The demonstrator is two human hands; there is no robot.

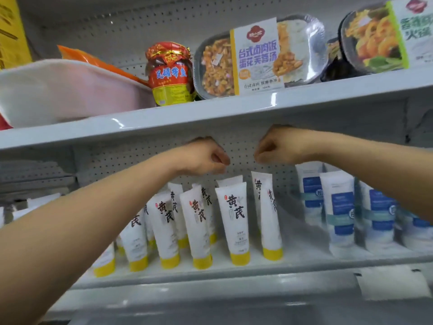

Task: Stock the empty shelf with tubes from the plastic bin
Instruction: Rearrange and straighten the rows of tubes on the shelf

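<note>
White tubes (232, 221) with yellow caps stand cap-down in rows on the lower shelf (210, 272), each front printed with black characters. Several lean sideways, and the back ones are partly hidden by the front row.

Directly above the tubes, the left hand (203, 158) and the right hand (274, 146) hang close together without meeting, just under the upper shelf (210, 113). Both hands have the fingers curled in against the thumb, and nothing shows between them. The left fingertips sit just over the top edge of a middle tube, and the right fingertips just over a taller tube at the back. Contact with either tube cannot be told. Both forearms are bare.

Behind the tubes runs a perforated back panel (241, 146). To the right of the tubes stand blue-labelled tubes (339, 207), blurred.

Above and left of the tubes, a pale pink and white plastic bin (70, 95) rests tilted on the upper shelf, with an orange packet (93, 58) behind it. A jar (171, 73) with a red foil top and a red and yellow label stands just beside the bin, above the tubes. Above and right of the tubes, two sealed meal trays (255, 62) lean against the back.

Below and right of the tubes, a white label (393, 282) sits on the shelf's front edge.
</note>
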